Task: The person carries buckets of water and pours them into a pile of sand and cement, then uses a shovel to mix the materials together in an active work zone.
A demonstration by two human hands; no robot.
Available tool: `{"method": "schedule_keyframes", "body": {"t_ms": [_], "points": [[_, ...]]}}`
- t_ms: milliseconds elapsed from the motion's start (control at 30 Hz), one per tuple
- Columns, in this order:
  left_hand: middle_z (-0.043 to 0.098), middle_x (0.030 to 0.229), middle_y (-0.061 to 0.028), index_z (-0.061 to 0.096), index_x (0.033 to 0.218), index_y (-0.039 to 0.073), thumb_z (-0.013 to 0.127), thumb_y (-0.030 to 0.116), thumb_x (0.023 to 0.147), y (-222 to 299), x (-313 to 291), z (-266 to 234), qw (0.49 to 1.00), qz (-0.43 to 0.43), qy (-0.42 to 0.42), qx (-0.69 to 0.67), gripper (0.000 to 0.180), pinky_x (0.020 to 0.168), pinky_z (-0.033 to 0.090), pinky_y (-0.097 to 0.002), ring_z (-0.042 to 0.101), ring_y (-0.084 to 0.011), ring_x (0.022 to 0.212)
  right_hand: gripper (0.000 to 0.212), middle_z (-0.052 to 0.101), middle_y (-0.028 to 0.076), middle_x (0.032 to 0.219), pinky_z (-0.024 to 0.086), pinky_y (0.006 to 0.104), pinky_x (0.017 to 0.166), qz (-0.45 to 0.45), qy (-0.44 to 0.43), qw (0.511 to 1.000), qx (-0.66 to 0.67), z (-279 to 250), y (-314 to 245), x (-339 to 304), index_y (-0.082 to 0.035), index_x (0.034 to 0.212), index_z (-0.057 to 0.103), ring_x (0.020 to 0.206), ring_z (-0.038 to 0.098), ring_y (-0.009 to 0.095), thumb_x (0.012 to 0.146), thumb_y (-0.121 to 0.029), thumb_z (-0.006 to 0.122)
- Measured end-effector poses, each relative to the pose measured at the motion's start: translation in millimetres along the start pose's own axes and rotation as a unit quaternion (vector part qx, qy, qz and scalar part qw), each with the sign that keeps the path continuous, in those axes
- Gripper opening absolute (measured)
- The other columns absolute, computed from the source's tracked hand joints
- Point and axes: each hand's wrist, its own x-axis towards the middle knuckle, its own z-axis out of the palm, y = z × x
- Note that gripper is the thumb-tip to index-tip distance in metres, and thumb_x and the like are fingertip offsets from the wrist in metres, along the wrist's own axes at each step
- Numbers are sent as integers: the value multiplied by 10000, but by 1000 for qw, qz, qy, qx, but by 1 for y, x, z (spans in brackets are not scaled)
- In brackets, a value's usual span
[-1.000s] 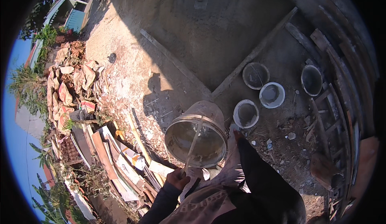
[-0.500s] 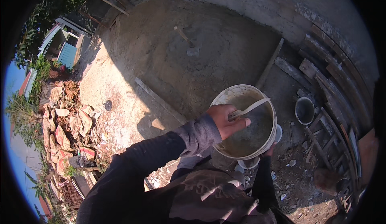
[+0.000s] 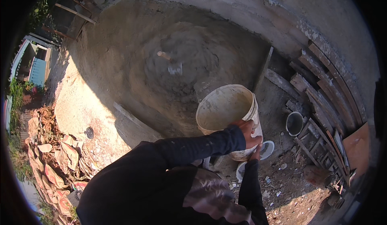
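Note:
A large pale plastic bucket (image 3: pixel 258 118) is held in front of me, tilted so its mouth leans away from me to the left. My left hand (image 3: pixel 246 134) is closed at its near right rim; whether it grips the rim or the bucket's handle I cannot tell. Lower down, my right hand (image 3: pixel 255 154) is closed on the bucket's side near the bottom, its fingers partly hidden. Beyond the bucket lies a ring of wet grey mortar (image 3: pixel 189 79). A tool with a short wooden handle (image 3: pixel 164 55) and a pale flat blade (image 3: pixel 175 69) rests in it.
White containers (image 3: pixel 267 150) stand below the bucket. A dark small bucket (image 3: pixel 294 123) sits to the right, near stacked planks (image 3: pixel 322 83) along the wall (image 3: pixel 242 3). Boards (image 3: pixel 133 116) edge the mortar floor. Crumpled sacks (image 3: pixel 56 164) lie at left; rubble (image 3: pixel 278 180) covers the near right.
The bucket has gone from nearly upright to tilted. My left hand has moved from the raised handle to the near right rim. The view has shifted, so the surroundings appear farther left.

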Motion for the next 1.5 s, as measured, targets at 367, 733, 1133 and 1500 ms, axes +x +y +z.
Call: {"method": "schedule_keyframes", "body": {"t_ms": [367,733,1133,1500], "points": [[656,812,-158,585,874,55,618,485,717,-91,59,-82,985,-121,89,-82,459,784,480,-434,638,-339,835,761,519,69,597,369,291,408,-107,20,992,-69,99,-133,-99,93,858,547,452,449,128,672,-613,763],[651,759,-93,570,825,125,605,320,674,-101,98,-95,962,5,269,-47,250,839,368,-427,619,-301,797,806,649,215,877,504,359,728,-342,11,919,-198,118,-232,-144,170,917,583,745,619,247,659,-562,800],[646,703,-92,574,758,116,618,251,707,-81,103,-136,904,43,396,-154,150,738,420,-408,619,-300,699,915,544,277,1051,416,448,914,-587,113,735,-320,124,-351,-239,132,1069,517,1020,535,395,618,-618,785],[460,587,1,543,761,36,554,99,763,-62,78,-174,691,223,476,-496,65,544,376,-253,428,-96,545,617,517,197,999,411,445,813,-797,140,533,-247,122,-390,-391,46,1156,517,945,499,352,772,-371,760]]}}
